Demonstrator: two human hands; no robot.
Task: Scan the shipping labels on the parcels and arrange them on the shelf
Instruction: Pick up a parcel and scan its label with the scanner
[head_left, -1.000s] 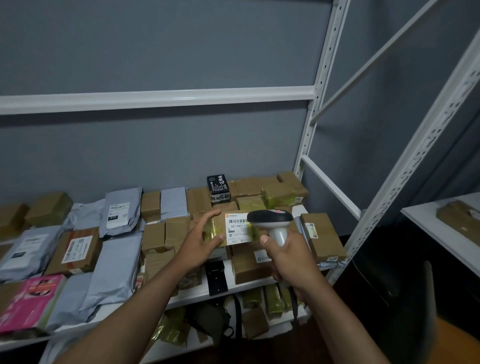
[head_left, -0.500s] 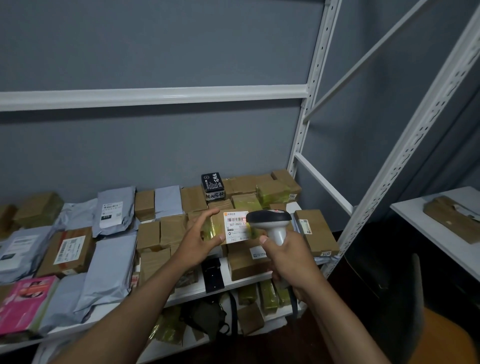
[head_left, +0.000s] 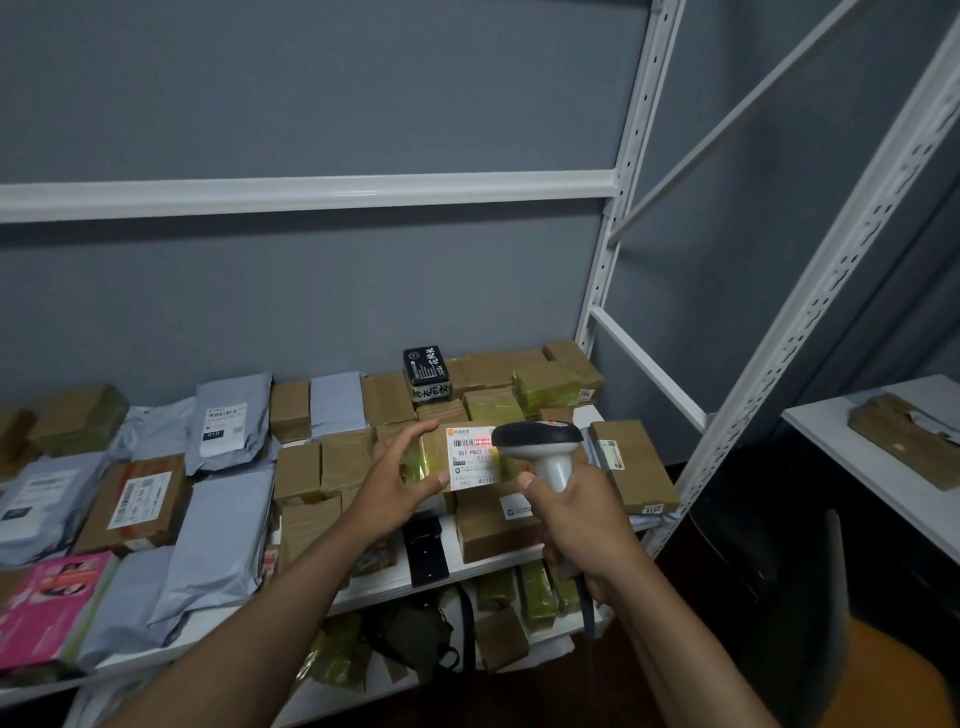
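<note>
I see my left hand (head_left: 397, 480) clamped on the small tape-wrapped brown parcel (head_left: 457, 457), its white label just left of the grey handheld scanner (head_left: 540, 447) clasped in my right hand (head_left: 576, 519).

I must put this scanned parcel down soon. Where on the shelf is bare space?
A bare white strip runs along the shelf front edge, beside the flat black item. A small white gap shows behind the scanner. Everywhere else parcels lie packed edge to edge.

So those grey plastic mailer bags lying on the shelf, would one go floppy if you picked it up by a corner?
Probably, yes. The grey mailer bag looks wrinkled and sags over its neighbours, so it likely droops and bends, unlike the cardboard boxes beside it. Its glossy film may feel a bit slippery. It lies flat, so it should not roll or tip.
</note>
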